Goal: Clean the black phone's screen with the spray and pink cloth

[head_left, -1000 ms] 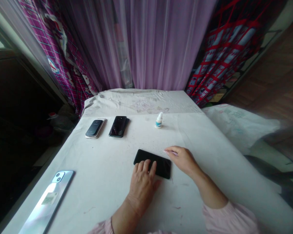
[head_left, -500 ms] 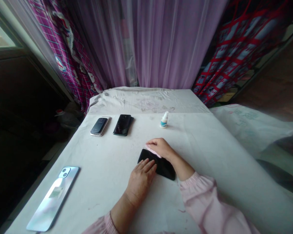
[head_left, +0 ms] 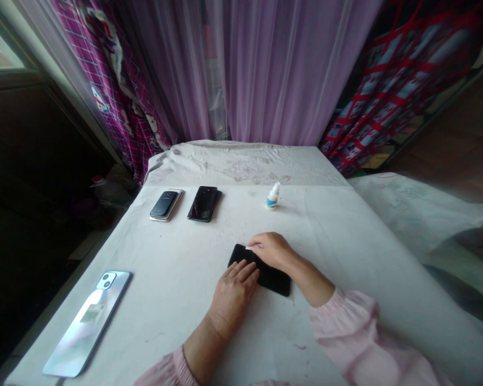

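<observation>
A black smartphone (head_left: 274, 280) lies flat on the white-covered table, its dark face up. My left hand (head_left: 234, 289) rests on its near left part with fingers stretched out flat. Over the phone's far edge, my right hand (head_left: 272, 250) is closed on a small pale pink cloth (head_left: 249, 247), most of it hidden under the fingers. Beyond the hands stands a small white spray bottle (head_left: 272, 198) with a blue-green label, upright and untouched.
Two stacked phones (head_left: 164, 205) lie at the far left of the table (head_left: 169, 300), beside another black pair (head_left: 202, 203). A silvery-blue phone (head_left: 84, 332) lies back up at the near left. Purple curtains (head_left: 282, 69) hang behind the table.
My right hand has come from off the phone's right end to its far edge with the cloth, then shifted slightly right. My left hand stays on the phone. The view has turned slightly.
</observation>
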The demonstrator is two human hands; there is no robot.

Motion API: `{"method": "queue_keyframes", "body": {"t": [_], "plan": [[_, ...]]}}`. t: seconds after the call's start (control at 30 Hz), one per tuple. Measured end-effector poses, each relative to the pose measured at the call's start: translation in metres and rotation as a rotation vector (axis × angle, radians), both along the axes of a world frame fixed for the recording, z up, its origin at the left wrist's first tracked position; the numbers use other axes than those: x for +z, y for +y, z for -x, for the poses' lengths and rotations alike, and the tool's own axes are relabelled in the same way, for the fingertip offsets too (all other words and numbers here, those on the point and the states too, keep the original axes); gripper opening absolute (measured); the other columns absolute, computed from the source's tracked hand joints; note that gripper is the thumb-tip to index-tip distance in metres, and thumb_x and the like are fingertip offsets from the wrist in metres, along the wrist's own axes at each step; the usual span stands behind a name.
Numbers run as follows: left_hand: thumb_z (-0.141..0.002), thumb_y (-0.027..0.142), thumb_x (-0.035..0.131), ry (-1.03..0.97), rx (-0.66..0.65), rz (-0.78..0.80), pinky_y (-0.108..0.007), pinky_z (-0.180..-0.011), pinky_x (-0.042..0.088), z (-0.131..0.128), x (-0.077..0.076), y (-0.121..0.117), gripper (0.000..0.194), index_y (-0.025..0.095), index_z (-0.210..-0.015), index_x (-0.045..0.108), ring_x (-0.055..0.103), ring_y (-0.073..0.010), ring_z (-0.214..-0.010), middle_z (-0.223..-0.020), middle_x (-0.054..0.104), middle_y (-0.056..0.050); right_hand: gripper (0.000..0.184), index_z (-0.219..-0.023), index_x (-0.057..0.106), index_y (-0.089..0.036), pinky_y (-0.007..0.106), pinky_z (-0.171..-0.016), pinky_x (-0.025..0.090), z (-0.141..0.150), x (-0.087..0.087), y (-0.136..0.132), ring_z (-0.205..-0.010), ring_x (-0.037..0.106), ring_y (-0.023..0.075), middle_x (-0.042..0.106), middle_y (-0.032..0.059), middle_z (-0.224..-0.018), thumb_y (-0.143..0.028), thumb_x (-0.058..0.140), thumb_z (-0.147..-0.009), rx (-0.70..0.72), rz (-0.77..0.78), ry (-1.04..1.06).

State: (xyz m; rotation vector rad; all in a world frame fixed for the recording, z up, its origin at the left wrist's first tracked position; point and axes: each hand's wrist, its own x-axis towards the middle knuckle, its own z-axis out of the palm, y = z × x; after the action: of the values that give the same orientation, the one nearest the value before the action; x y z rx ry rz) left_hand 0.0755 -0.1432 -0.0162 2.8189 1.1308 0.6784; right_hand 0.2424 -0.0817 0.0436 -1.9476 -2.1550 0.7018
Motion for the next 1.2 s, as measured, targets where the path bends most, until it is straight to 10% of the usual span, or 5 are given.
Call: {"method": "queue_keyframes", "body": {"t": [0.47,0.83,1.2], "plan": [[-0.097,0.022,0.05,0.006,0.011,0.002,-0.04,-0.099,0.05,-0.001,-0.002,0.0,0.024,0.021,-0.115,0.066,0.062,-0.0228,-0.115,-0.118,0.07,-0.004,0.027,-0.098,0.076,-0.029,0.023,-0.084,0.047,0.031,0.005,0.018,-0.1,0.067,0.0167,0.075,0.0003,-0.103,-0.021,0.053,-0.085,0.066,-0.038,-0.063],[-0.097,0.023,0.05,0.018,-0.01,0.01,-0.04,-0.101,0.049,0.0,0.002,0.0,0.026,0.02,-0.118,0.065,0.061,-0.0221,-0.116,-0.122,0.068,-0.006,0.019,-0.09,0.077,-0.028,0.024,-0.074,0.048,-0.05,0.002,-0.029,-0.089,0.069,0.0178,0.077,0.0001,-0.092,-0.023,0.06,-0.083,-0.005,0.039,-0.028],[-0.096,0.02,0.052,0.036,-0.016,0.01,-0.042,-0.1,0.05,0.001,0.001,0.001,0.025,0.02,-0.117,0.065,0.061,-0.0234,-0.117,-0.121,0.068,-0.006,0.023,-0.094,0.076,-0.029,0.021,-0.08,0.047,0.006,0.002,0.001,-0.094,0.068,0.0154,0.076,-0.0005,-0.097,-0.021,0.057,-0.086,0.019,-0.041,0.0]]}}
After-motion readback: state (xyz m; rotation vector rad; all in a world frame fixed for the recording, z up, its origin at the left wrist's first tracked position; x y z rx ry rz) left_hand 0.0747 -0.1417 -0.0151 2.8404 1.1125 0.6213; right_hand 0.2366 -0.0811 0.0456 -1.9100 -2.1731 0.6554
